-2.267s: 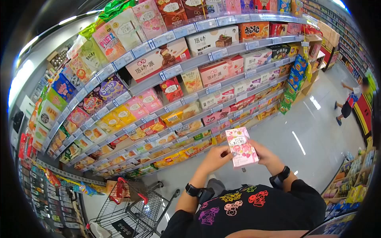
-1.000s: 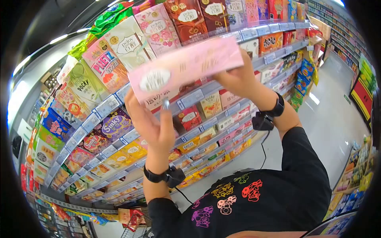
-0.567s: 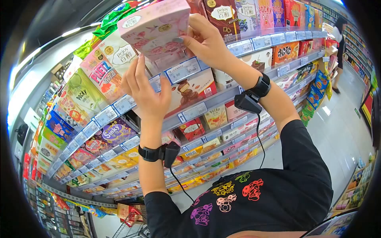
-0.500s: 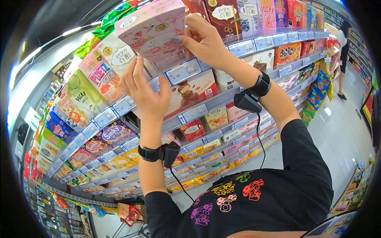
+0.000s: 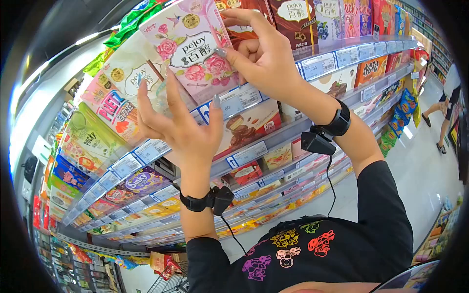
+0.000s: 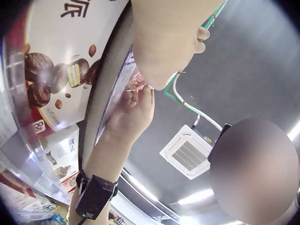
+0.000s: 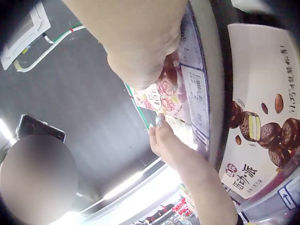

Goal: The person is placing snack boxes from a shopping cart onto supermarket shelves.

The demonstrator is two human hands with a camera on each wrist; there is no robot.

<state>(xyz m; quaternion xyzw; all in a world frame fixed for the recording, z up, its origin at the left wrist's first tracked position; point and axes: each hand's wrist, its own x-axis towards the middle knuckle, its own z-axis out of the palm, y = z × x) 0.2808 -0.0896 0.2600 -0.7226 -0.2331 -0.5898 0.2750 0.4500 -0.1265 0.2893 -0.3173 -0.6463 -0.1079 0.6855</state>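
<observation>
In the head view, a pink Pejoy biscuit-stick box point(image 5: 171, 46) with roses on it stands in the top shelf row, its front facing me. My right hand point(image 5: 264, 58) pinches its right edge, thumb on the front face. Just below its lower left corner is my left hand point(image 5: 183, 129), fingers spread and holding nothing. A cream Pejoy box point(image 5: 137, 73) sits directly left of the pink one, and brown Pejoy boxes point(image 5: 295, 14) are to the right, partly behind my right hand. The right wrist view shows the pink box point(image 7: 166, 96) between both hands.
A price-tag rail point(image 5: 317, 66) runs along the shelf front under the boxes. Below it, a chocolate pie box point(image 5: 249, 124) fills part of the lower shelf. A shopping cart point(image 5: 168, 281) stands at the lower left. Someone's legs point(image 5: 444, 112) show in the aisle at right.
The pink box has risen from in front of my torso to the top shelf and tipped from leaning to facing me. My left hand has let go and spread its fingers; the right keeps hold.
</observation>
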